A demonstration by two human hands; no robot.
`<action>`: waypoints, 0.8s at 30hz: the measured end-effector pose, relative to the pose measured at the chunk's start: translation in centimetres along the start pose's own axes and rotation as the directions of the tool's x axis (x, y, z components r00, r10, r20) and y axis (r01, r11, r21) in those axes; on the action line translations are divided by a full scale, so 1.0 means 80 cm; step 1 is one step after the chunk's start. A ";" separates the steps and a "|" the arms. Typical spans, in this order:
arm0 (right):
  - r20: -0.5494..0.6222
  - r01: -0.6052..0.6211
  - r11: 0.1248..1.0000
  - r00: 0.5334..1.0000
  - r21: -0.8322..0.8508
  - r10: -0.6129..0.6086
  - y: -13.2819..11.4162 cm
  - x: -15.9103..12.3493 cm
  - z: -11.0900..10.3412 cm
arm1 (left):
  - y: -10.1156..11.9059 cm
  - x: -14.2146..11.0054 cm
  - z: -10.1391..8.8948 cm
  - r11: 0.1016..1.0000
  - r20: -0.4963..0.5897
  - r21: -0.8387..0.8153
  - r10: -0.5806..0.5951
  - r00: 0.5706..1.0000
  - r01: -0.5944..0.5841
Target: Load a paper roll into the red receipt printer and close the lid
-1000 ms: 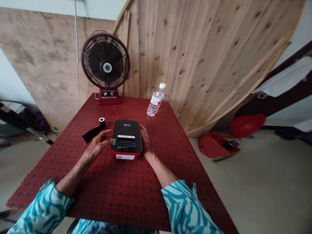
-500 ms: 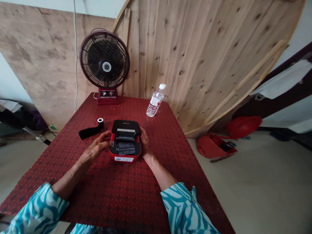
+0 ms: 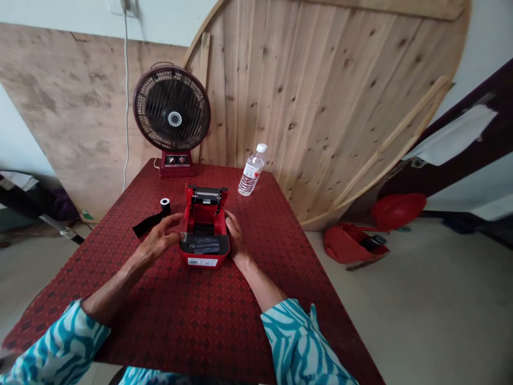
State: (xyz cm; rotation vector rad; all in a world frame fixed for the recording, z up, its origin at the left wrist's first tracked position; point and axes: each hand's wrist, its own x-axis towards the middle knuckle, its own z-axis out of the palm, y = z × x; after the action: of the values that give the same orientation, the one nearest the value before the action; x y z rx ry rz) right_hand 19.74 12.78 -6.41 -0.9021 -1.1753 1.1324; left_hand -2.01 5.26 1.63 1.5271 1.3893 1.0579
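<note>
A red and black label printer (image 3: 205, 260) sits on the red patterned table, its lid (image 3: 206, 193) raised and the red inside showing. A dark strip (image 3: 207, 245) lies over its front part. My left hand (image 3: 160, 237) grips the printer's left side, thumb at the front left corner and fingers stretched along the edge. Against the right side, my right hand (image 3: 236, 235) is curled, its fingertips partly hidden behind the casing. Left of the printer and beyond my left hand lies a small black roll (image 3: 164, 204) with a white core, its dark tail (image 3: 147, 224) unrolled on the table.
A dark red fan (image 3: 172, 115) stands at the table's back left. Towards the back right edge is a clear water bottle (image 3: 250, 174) with a white cap. Wooden boards (image 3: 304, 107) lean behind the table (image 3: 224, 326). On the floor to the right lies a red bag (image 3: 340, 243).
The printer's lid has swung up and back from closed to raised, uncovering the red inside. My hands stay at the printer's two sides. The view has shifted slightly.
</note>
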 end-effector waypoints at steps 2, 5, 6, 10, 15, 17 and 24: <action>0.002 -0.001 1.000 1.000 0.020 0.001 0.002 0.001 0.000 | 0.015 0.009 0.000 0.962 -0.005 0.224 0.162 0.987 -0.157; 0.022 -0.006 0.999 1.000 0.049 0.005 0.006 0.002 -0.001 | 0.041 0.033 0.012 0.781 0.252 0.497 0.288 0.924 -0.379; 0.025 -0.007 0.999 1.000 0.054 0.005 0.006 0.002 -0.001 | 0.048 0.043 0.019 0.682 0.357 0.596 0.248 0.901 -0.424; 0.022 -0.001 0.999 1.000 0.043 0.000 0.007 0.003 -0.003 | 0.059 0.083 0.047 0.493 0.460 0.771 0.007 0.888 -0.403; 0.049 -0.003 0.999 0.999 0.044 0.001 0.008 0.003 -0.005 | 0.061 0.108 0.055 0.495 0.518 0.760 -0.069 0.852 -0.422; 0.035 0.003 0.999 0.999 0.039 -0.005 0.009 0.004 -0.005 | 0.062 0.111 0.052 0.510 0.549 0.738 -0.071 0.832 -0.443; 0.016 -0.029 0.999 0.999 0.044 0.029 0.006 0.003 -0.004 | 0.054 0.111 0.051 0.539 0.570 0.705 -0.044 0.820 -0.461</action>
State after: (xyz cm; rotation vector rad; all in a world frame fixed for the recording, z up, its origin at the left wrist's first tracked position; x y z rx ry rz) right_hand 19.94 13.16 -6.90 -0.8801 -1.1482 1.1866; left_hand 3.68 13.70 4.90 2.5008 1.3425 -0.0579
